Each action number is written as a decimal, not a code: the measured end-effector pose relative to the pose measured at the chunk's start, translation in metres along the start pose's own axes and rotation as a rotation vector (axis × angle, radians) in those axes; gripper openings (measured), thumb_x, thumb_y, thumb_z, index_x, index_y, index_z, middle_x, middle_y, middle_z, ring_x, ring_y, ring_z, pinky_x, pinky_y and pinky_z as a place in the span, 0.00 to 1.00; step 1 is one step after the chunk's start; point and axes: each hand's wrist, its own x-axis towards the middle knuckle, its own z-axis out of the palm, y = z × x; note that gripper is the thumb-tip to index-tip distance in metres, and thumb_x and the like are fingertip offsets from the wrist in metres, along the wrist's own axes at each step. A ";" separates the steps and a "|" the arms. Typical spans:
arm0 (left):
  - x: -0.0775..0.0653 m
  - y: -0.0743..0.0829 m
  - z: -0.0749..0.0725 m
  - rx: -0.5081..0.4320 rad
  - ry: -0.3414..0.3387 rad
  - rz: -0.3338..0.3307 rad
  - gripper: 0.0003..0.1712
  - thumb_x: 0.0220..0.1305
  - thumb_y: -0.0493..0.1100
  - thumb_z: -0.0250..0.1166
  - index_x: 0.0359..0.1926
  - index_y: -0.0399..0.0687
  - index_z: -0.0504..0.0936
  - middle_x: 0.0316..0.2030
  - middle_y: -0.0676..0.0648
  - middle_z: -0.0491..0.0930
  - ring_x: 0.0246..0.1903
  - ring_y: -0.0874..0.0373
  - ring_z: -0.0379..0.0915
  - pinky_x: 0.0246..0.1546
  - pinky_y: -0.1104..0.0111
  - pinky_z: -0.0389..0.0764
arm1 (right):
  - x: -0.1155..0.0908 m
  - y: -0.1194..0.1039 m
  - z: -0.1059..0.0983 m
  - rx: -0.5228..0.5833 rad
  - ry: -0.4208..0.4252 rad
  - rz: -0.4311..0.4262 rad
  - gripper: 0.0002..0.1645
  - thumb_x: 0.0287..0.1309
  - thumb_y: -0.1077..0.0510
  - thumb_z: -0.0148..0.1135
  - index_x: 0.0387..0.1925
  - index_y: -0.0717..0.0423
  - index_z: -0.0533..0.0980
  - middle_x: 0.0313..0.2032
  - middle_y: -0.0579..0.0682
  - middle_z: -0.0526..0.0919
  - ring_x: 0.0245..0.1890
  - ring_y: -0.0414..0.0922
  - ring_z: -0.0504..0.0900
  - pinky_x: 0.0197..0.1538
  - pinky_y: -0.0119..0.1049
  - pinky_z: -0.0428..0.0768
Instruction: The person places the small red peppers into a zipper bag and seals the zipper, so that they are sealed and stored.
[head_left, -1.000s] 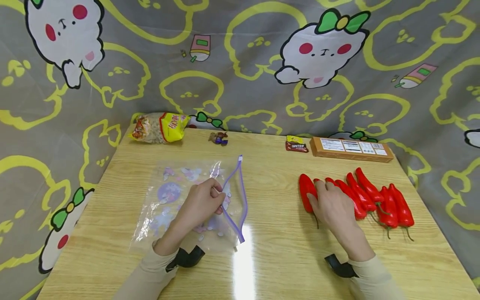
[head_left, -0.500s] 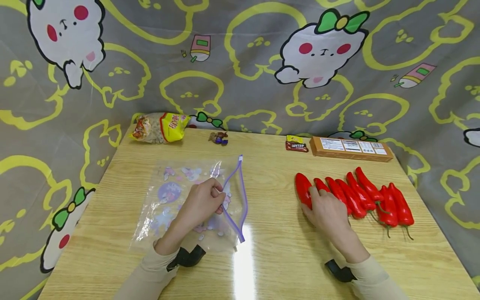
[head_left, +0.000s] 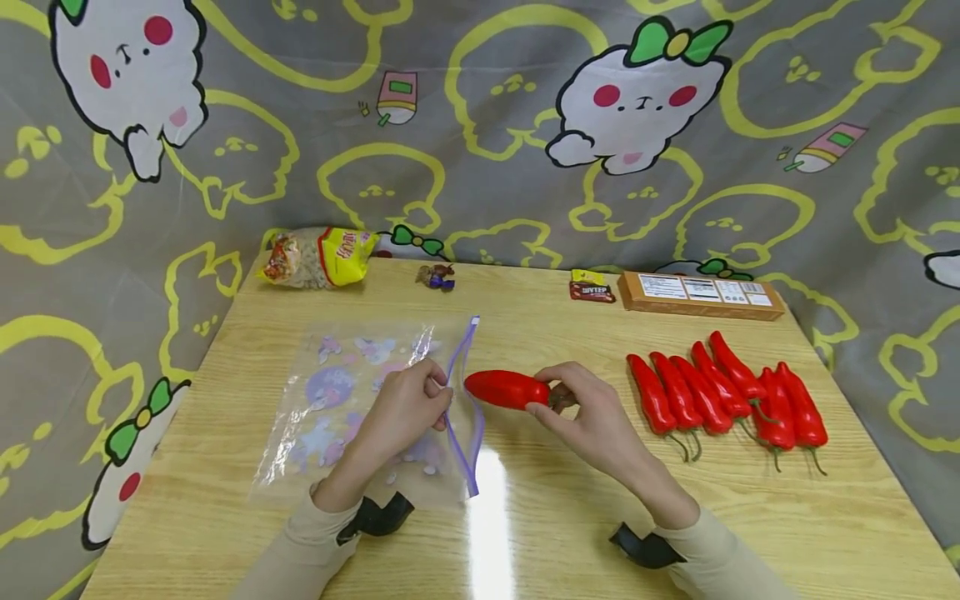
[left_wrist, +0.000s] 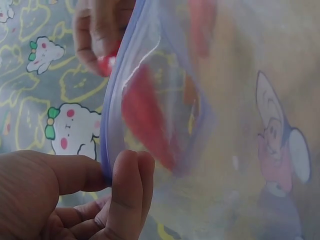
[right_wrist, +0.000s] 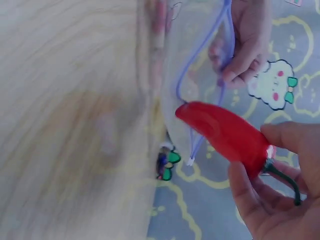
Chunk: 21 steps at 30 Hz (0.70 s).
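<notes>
Currently left fingers (left_wrist: 127, 190) pinch gaping zip bag (head_left: 328, 387); right fingers (right_wrist: 243, 190) hold red pepper (right_wrist: 225, 132), tip at rim (head_left: 477, 433).

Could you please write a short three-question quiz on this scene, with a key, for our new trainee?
1. Multiple choice: how is the mouth of the zip bag? A) zipped shut; B) gaping open; C) folded underneath.
2. True or false: the left hand pinches the edge of the zip bag.
3. Fill in the blank: the right hand holds a single red ____.

Key:
1. B; the purple zip strips stand apart.
2. True.
3. pepper, its tip toward the zip bag.
</notes>
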 end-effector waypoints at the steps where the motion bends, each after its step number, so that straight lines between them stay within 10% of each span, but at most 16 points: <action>1: 0.000 0.000 0.000 0.005 0.002 0.002 0.03 0.60 0.37 0.57 0.36 0.41 0.74 0.17 0.54 0.76 0.14 0.63 0.75 0.16 0.68 0.73 | 0.001 -0.001 0.001 0.011 0.031 -0.005 0.18 0.49 0.56 0.68 0.44 0.50 0.75 0.35 0.40 0.77 0.27 0.34 0.77 0.32 0.31 0.79; 6: 0.000 -0.001 -0.001 0.040 0.018 0.009 0.04 0.60 0.37 0.56 0.35 0.42 0.74 0.16 0.54 0.76 0.13 0.64 0.74 0.15 0.69 0.70 | 0.005 -0.004 0.002 0.065 0.132 -0.015 0.20 0.46 0.62 0.69 0.44 0.51 0.76 0.35 0.40 0.78 0.27 0.36 0.77 0.31 0.31 0.78; 21: -0.001 0.002 0.004 0.029 -0.014 0.023 0.04 0.58 0.34 0.55 0.35 0.40 0.74 0.20 0.51 0.76 0.15 0.59 0.76 0.16 0.70 0.75 | 0.010 -0.006 0.045 0.039 -0.140 -0.047 0.21 0.46 0.64 0.68 0.45 0.57 0.75 0.40 0.47 0.75 0.35 0.40 0.80 0.38 0.31 0.80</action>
